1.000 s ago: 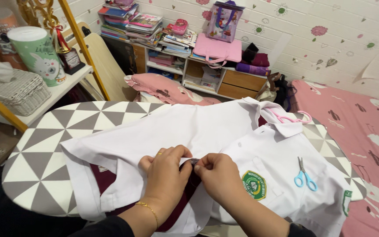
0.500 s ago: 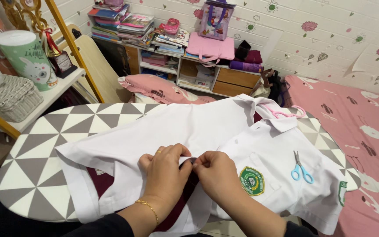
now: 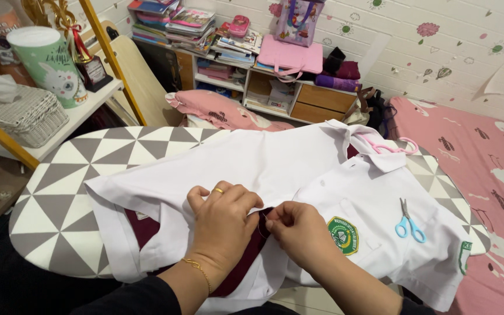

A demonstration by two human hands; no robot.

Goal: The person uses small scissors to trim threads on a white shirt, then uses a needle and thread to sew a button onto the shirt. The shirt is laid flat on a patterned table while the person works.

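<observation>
A grey-and-white triangle-patterned ironing board [image 3: 59,210] is filling the lower part of a cluttered bedroom, and a white short-sleeved shirt [image 3: 275,163] is lying spread across it with dark maroon fabric [image 3: 246,256] showing in its front opening.

Nearest the camera, the left hand [image 3: 223,224], wearing a gold ring and a thin gold bracelet, is resting on the shirt front with its fingers curled and pressing the edge of the cloth down. Touching it, the right hand [image 3: 296,230] is pinching the shirt's edge between thumb and fingertips, which are closed tight at the opening; whether anything small is caught in that pinch cannot be told.

Just to the right, a round green-and-yellow badge [image 3: 343,235] is sitting on the shirt's chest. Beyond it, blue-handled scissors [image 3: 408,221] are lying shut on the shirt, well apart from both hands. Farther up, a pink hanger [image 3: 389,146] is poking out at the collar.

On the right, a pink bedspread [image 3: 473,157] is running alongside the board. To the left, a white wicker basket [image 3: 21,116] and a green cup [image 3: 51,61] are standing on a shelf. Behind the board, a pink pillow [image 3: 217,111] is lying before a low wooden shelf [image 3: 287,99] stacked with books and a pink bag.
</observation>
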